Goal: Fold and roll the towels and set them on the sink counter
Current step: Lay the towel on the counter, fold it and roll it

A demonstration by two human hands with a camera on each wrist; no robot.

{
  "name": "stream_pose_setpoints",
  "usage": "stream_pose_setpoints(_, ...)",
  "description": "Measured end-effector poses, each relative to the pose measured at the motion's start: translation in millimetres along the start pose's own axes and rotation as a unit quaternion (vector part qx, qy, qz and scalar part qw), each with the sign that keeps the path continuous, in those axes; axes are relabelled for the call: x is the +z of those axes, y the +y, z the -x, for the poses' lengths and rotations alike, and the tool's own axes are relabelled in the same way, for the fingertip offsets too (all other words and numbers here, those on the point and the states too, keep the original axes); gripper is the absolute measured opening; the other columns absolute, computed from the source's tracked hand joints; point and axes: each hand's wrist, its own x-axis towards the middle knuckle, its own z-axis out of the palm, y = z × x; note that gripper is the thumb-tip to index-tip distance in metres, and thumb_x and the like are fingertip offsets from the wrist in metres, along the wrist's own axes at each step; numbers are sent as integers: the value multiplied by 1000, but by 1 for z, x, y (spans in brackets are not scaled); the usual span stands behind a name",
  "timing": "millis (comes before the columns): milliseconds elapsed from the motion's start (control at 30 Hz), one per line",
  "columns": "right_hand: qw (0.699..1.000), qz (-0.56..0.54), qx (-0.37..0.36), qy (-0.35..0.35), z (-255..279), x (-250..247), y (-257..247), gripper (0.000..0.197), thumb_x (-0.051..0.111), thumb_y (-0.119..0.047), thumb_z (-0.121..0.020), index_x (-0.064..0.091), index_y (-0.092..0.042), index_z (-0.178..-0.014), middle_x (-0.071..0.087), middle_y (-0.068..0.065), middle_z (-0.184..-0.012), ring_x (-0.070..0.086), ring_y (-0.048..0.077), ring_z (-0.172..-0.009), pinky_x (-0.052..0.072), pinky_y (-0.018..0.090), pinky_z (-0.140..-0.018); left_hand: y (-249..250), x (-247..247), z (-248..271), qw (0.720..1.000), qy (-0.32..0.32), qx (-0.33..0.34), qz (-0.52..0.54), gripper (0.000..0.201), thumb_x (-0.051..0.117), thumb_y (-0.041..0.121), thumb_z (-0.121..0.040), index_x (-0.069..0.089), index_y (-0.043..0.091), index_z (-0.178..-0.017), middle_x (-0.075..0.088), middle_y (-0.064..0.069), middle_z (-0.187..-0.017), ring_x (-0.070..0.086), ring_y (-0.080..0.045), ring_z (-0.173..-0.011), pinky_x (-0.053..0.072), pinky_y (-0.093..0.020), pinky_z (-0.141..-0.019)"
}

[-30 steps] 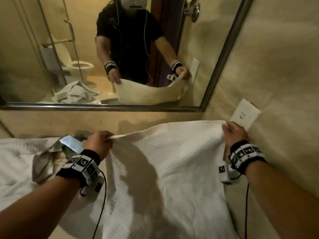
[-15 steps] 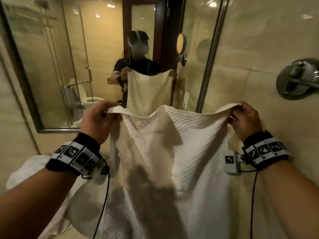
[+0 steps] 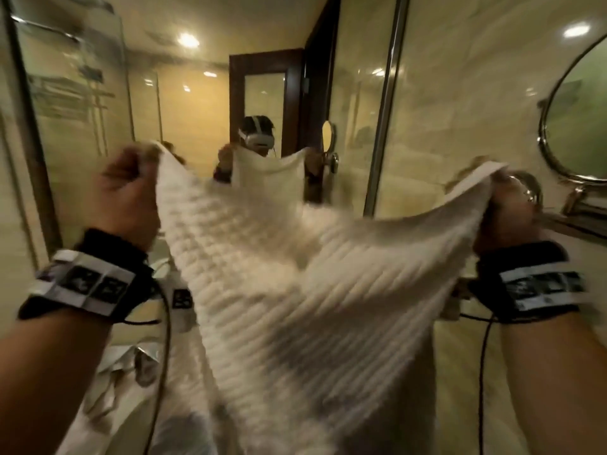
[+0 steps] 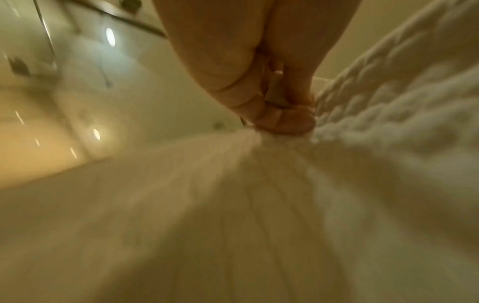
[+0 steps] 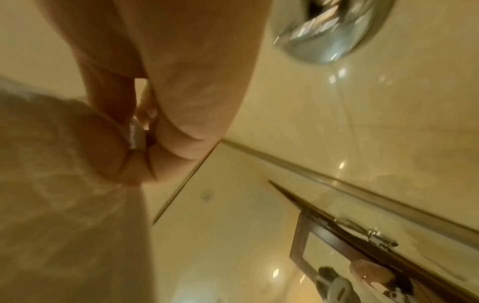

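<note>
A white ribbed towel point(image 3: 295, 290) hangs spread in the air in front of the wall mirror. My left hand point(image 3: 128, 195) pinches its upper left corner, and my right hand point(image 3: 512, 208) pinches the upper right corner. The top edge sags between them and the cloth falls toward the counter. In the left wrist view my left hand point(image 4: 282, 121) clamps the towel point(image 4: 376, 133) edge. The right wrist view has my right hand point(image 5: 140, 160) gripping the towel point(image 5: 64, 194) from the left. The picture is blurred by motion.
More crumpled white towels point(image 3: 111, 382) lie on the counter at lower left. The large wall mirror point(image 3: 230, 93) is straight ahead. A round chrome shaving mirror point(image 3: 578, 119) on an arm sticks out from the right wall, close to my right hand.
Both hands have lifted the towel off the counter up to about chest height and drawn its top corners wider apart. My view has tilted upward.
</note>
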Motion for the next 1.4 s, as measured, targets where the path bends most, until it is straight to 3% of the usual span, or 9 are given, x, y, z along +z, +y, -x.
stream_pose_setpoints(100,970,15,1,-243,21,53,28,8,74,-19,-75,72,-16,-83,66,1,-69,59,17,-64,51,23,-60,23,68,34,981,-194,19,-26,15,57,22,-85,70,30,-81,71,12,-82,64,-10,-81,53,-33,-78)
stream_pose_setpoints(267,908,106,29,-403,40,94,64,15,59,-22,-87,73,-24,-82,66,-2,-115,59,24,-112,46,42,-97,3,110,61,931,-364,-18,18,11,65,25,-83,73,31,-87,68,7,-96,60,-20,-95,49,-44,-90)
stream_pose_setpoints(633,906,87,76,-407,55,101,71,29,51,-7,-83,74,-24,-80,58,0,-128,56,14,-120,49,30,-94,-8,106,77,878,-381,-222,188,18,79,36,-71,73,21,-80,69,2,-80,65,-10,-75,55,-25,-70)
stream_pose_setpoints(767,911,243,-114,-313,72,94,55,18,58,-13,-79,62,-19,-96,54,3,-131,56,12,-116,49,20,-85,-5,98,71,909,-333,-219,124,6,71,29,-80,73,25,-77,67,2,-78,60,-13,-75,50,-31,-76)
stream_pose_setpoints(933,696,467,-414,-355,115,82,57,18,56,3,-79,66,-4,-93,61,11,-112,56,21,-102,46,24,-85,-6,92,67,923,-312,-209,84,13,62,22,-85,72,24,-77,66,-4,-79,59,-20,-75,51,-37,-75)
stream_pose_setpoints(1000,652,527,-400,-372,124,79,68,23,52,-5,-83,64,-9,-102,61,8,-114,59,23,-100,52,30,-83,-3,92,69,923,-323,-200,63,18,59,21,-88,72,25,-76,67,-3,-77,62,-15,-70,54,-29,-67)
stream_pose_setpoints(1167,643,573,-319,-396,133,70,73,28,49,-15,-81,43,-23,-108,62,3,-100,59,18,-67,50,28,-55,-4,88,68,923,-328,-199,34,13,65,36,-76,72,26,-77,66,-3,-79,60,-21,-75,50,-37,-76)
stream_pose_setpoints(1300,523,714,-167,-434,137,60,81,35,52,-23,-94,36,-24,-125,66,10,-100,66,31,-83,55,40,-70,0,85,65,920,-332,-199,54,12,67,33,-73,73,23,-77,61,-13,-82,53,-30,-83,44,-44,-81)
stream_pose_setpoints(1400,500,749,-87,-425,141,53,80,21,46,-26,-98,55,-13,-112,65,13,-109,62,33,-98,49,34,-79,0,83,61,920,-330,-206,40,11,69,31,-71,73,22,-76,64,-6,-79,57,-23,-77,49,-34,-75)
